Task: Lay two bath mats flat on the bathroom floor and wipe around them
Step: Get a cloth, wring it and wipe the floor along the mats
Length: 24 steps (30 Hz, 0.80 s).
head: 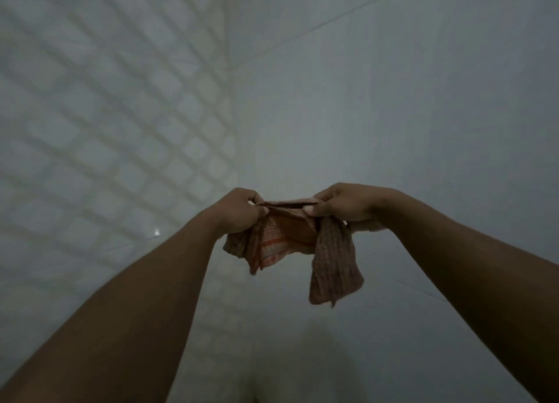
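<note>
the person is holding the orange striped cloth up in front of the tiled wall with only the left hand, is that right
Not quite: both hands hold it, not the left alone. In the head view the left hand and the right hand each pinch the top edge of the orange striped cloth, which hangs between and below them in front of the tiled wall.
</note>
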Available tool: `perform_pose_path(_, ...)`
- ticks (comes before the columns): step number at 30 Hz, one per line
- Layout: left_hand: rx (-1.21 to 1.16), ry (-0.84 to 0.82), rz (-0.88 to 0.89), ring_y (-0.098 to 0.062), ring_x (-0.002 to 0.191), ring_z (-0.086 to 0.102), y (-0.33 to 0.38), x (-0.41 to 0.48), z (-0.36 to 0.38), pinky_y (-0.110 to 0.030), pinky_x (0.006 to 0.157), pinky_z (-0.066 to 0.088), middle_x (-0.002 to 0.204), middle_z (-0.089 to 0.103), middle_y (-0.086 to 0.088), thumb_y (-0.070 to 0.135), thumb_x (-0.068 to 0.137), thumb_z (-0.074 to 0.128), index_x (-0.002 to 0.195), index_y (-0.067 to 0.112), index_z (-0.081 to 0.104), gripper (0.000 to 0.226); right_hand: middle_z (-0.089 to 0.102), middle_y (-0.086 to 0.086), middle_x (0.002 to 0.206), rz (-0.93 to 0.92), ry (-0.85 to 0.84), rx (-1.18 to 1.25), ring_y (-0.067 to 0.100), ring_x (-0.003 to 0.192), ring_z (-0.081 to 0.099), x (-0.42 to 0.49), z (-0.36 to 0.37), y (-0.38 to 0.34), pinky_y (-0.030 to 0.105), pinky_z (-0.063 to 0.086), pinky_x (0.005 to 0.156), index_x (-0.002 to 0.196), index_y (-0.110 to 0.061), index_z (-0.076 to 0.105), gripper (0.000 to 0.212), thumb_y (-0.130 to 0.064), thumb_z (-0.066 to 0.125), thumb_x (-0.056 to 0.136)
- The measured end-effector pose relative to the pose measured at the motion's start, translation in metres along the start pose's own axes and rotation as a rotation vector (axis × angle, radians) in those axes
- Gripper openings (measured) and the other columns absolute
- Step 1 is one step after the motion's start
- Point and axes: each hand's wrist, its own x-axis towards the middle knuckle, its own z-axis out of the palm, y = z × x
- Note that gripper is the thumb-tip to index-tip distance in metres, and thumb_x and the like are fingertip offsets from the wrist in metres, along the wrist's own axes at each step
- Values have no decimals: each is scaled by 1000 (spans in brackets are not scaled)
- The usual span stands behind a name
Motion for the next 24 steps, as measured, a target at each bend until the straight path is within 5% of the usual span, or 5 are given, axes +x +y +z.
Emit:
perform_pose_path(8,262,113,-202,-25,86,54,-113,-27,-85,-34,72,37,98,59,-15,33,107,30,86,7,54,41,63,10,116,-202,-41,-230,30,101,65,112,133,-63,47,64,70,113,-21,69,21,-25,53,100)
perform_pose_path(11,453,107,-244,-19,78,58,-140,-41,-114,-31,65,43,89,62,-5,55,93,51,83,17,59,40,64,16,108,-233,-29,-207,34,89,68,139,177,-82,47,64,60,109,-11,68,25,-23,49,100)
perform_pose_path(14,560,107,-280,-24,80,60,-164,-58,-136,-34,66,47,85,58,-2,46,87,66,86,22,55,27,67,19,95,-230,76,-180,34,73,71,163,211,-102,43,63,57,98,-4,67,31,-29,49,99)
perform_pose_path(18,411,245,-362,-26,86,63,-195,-81,-140,-39,75,53,86,63,-4,35,88,68,91,18,57,20,67,24,89,-189,18,4,34,59,68,191,250,-133,31,55,45,100,5,61,30,-22,48,99)
perform_pose_path(24,50,326,-549,-25,90,69,-225,-93,-130,-39,68,61,105,67,-8,44,84,70,112,20,51,41,70,30,73,-225,-252,249,38,57,72,204,298,-191,40,61,53,87,13,64,26,-5,47,94)
